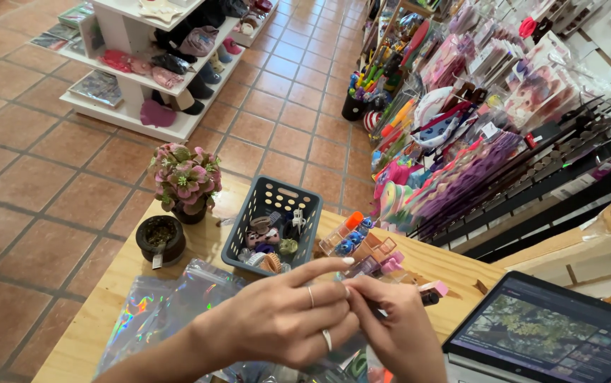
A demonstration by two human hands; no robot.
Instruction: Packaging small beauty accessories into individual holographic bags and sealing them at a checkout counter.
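My left hand (284,315) and my right hand (394,330) meet low in the head view, over a wooden table (110,284). Their fingertips pinch one small item between them; it is too hidden to identify. The left index finger points right, toward a cluster of small pink and clear bottles (373,252). A dark blue plastic basket (270,213) with several small trinkets stands just beyond the hands. Shiny holographic bags (153,312) lie under my left forearm.
A pot of pink artificial flowers (186,181) and a small dark round pot (160,237) stand at the table's far left. An open laptop (547,330) sits at the right. Display racks of hanging goods (490,120) and a white shelf (149,64) flank a tiled floor.
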